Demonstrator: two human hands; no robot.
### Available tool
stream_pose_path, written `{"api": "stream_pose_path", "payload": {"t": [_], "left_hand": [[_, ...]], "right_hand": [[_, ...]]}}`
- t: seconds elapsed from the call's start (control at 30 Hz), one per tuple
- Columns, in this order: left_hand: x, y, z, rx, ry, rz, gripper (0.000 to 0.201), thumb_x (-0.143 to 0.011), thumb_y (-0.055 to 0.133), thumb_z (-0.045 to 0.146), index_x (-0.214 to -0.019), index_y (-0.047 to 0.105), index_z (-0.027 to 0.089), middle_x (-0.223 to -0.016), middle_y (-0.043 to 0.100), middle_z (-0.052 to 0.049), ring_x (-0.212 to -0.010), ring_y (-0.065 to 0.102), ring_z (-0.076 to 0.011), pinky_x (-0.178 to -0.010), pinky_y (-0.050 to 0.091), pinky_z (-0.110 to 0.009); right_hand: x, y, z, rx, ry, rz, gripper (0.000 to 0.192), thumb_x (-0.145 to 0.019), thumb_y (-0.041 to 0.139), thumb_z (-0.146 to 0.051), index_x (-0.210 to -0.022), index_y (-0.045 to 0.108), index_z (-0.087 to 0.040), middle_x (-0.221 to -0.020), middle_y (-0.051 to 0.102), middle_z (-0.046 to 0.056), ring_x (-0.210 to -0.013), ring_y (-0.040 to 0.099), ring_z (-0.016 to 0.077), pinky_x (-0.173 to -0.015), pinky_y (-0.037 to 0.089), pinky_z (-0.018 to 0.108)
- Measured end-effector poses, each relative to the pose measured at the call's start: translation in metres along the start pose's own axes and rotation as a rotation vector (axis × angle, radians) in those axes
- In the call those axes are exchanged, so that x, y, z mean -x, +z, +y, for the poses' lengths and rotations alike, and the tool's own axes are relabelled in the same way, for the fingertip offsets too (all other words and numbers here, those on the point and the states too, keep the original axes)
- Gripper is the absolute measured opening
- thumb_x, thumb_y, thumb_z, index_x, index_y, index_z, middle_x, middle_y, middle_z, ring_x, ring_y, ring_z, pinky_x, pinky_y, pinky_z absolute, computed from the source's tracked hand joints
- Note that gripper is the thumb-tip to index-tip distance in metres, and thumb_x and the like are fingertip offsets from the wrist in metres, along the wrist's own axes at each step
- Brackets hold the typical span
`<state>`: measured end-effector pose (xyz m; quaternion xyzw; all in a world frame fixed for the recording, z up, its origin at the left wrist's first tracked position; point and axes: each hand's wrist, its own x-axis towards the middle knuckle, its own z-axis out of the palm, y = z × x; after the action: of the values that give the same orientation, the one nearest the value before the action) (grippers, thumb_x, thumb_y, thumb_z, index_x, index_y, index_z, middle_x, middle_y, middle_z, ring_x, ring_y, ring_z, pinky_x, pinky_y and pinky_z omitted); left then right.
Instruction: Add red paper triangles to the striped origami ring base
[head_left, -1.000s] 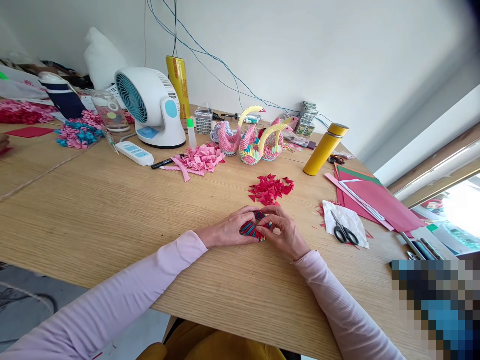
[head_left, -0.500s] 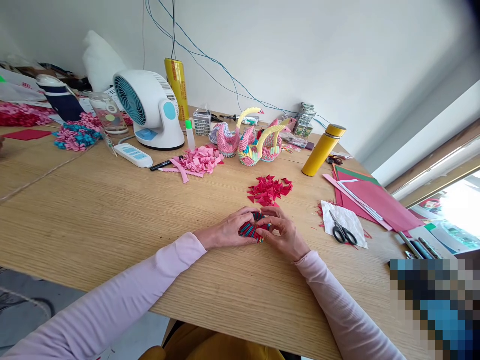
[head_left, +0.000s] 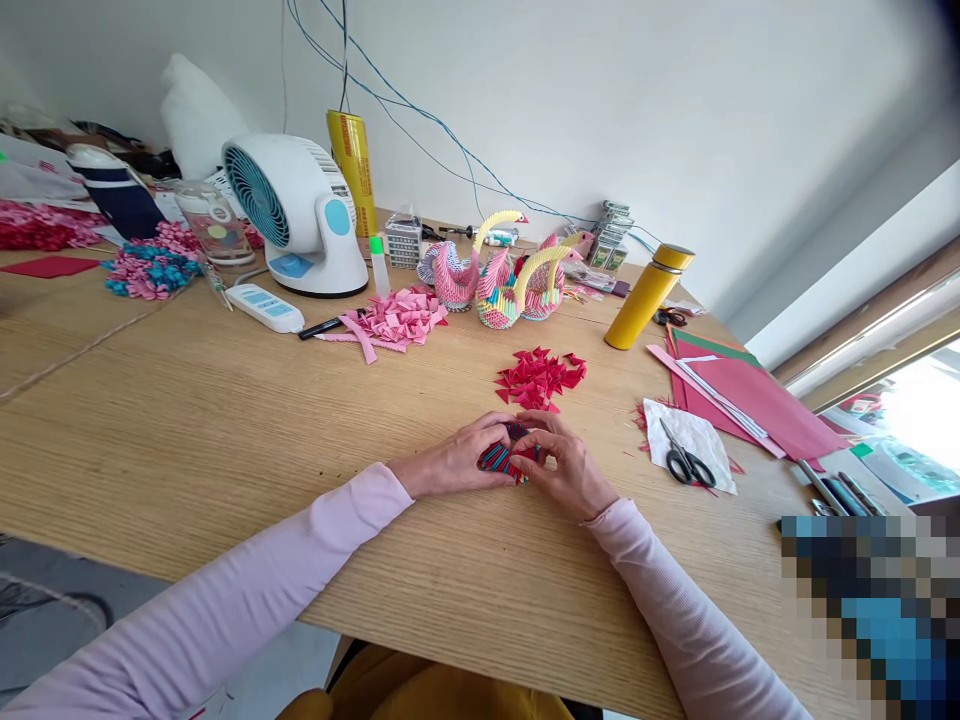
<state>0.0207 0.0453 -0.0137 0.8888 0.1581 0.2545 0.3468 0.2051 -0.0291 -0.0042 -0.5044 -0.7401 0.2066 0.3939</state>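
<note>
Both hands meet low over the table: left hand and right hand, fingers curled, pinch a red-and-teal folded paper piece between them, just before the red triangle pile.

The folded pieces lay on the table behind the hands; the scissors lay to their right.
</note>
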Motion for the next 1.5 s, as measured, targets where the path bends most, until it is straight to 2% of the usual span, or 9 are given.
{"api": "stream_pose_path", "payload": {"t": [0.2,0.37,0.47,0.67,0.83,1.07,1.27,1.5], "left_hand": [[0.000,-0.001,0.003,-0.016,-0.003,0.003,0.022,-0.074,0.072,0.029,-0.081,0.054,0.019,-0.129,0.049,-0.010,-0.124,0.046,-0.0243,-0.102,0.040,-0.038],[-0.001,-0.001,0.000,-0.037,0.010,0.014,0.026,-0.073,0.073,0.031,-0.085,0.055,0.019,-0.127,0.051,-0.012,-0.123,0.046,-0.0265,-0.101,0.040,-0.041],[-0.001,0.000,-0.004,-0.049,0.002,0.024,0.028,-0.072,0.074,0.031,-0.087,0.055,0.019,-0.128,0.050,-0.012,-0.123,0.047,-0.0265,-0.102,0.040,-0.041],[0.000,0.000,-0.004,-0.068,-0.013,0.009,0.029,-0.073,0.073,0.032,-0.093,0.056,0.019,-0.130,0.048,-0.011,-0.124,0.046,-0.0260,-0.103,0.039,-0.039],[0.000,-0.002,0.000,-0.064,-0.011,0.008,0.030,-0.072,0.074,0.034,-0.092,0.057,0.019,-0.130,0.048,-0.012,-0.123,0.046,-0.0264,-0.103,0.039,-0.040],[0.000,-0.006,0.005,-0.046,0.007,-0.004,0.013,-0.087,0.057,0.030,-0.092,0.059,0.019,-0.130,0.049,-0.011,-0.124,0.047,-0.0219,-0.104,0.038,-0.035],[0.000,-0.005,0.003,-0.061,0.039,0.015,0.012,-0.088,0.054,0.029,-0.085,0.059,0.018,-0.127,0.052,-0.010,-0.122,0.048,-0.0210,-0.103,0.038,-0.033],[0.000,-0.006,0.005,-0.091,0.027,-0.013,0.013,-0.090,0.052,0.029,-0.087,0.059,0.018,-0.126,0.052,-0.011,-0.122,0.047,-0.0224,-0.104,0.038,-0.035]], "right_hand": [[0.000,0.000,0.000,-0.019,0.011,0.004,0.015,-0.080,0.065,-0.033,-0.084,0.071,-0.020,-0.123,0.053,0.013,-0.110,0.056,0.0263,-0.081,0.053,0.038],[0.002,-0.005,0.003,-0.194,0.109,0.050,0.026,-0.083,0.061,-0.039,-0.100,0.069,-0.022,-0.130,0.049,0.014,-0.103,0.061,0.0235,-0.067,0.056,0.031],[0.004,-0.007,0.007,-0.251,0.103,0.056,0.023,-0.085,0.059,-0.038,-0.099,0.069,-0.022,-0.130,0.048,0.013,-0.103,0.060,0.0218,-0.069,0.056,0.030],[0.006,-0.006,0.010,-0.192,0.020,0.041,0.019,-0.084,0.060,-0.034,-0.097,0.069,-0.023,-0.128,0.049,0.012,-0.113,0.055,0.0242,-0.077,0.055,0.034],[0.006,-0.006,0.009,-0.091,0.002,0.034,0.017,-0.083,0.062,-0.032,-0.094,0.070,-0.022,-0.126,0.052,0.012,-0.112,0.055,0.0246,-0.080,0.054,0.036],[0.007,-0.005,0.008,-0.100,-0.002,0.047,0.014,-0.082,0.063,-0.029,-0.092,0.070,-0.022,-0.123,0.052,0.011,-0.107,0.058,0.0223,-0.074,0.056,0.031],[0.007,-0.004,0.009,-0.102,-0.014,0.039,0.016,-0.082,0.064,-0.030,-0.095,0.070,-0.022,-0.122,0.053,0.012,-0.106,0.059,0.0234,-0.074,0.056,0.032],[0.006,-0.004,0.009,-0.095,-0.012,0.037,0.016,-0.081,0.065,-0.031,-0.094,0.071,-0.022,-0.122,0.053,0.011,-0.107,0.059,0.0231,-0.079,0.056,0.034]]}}
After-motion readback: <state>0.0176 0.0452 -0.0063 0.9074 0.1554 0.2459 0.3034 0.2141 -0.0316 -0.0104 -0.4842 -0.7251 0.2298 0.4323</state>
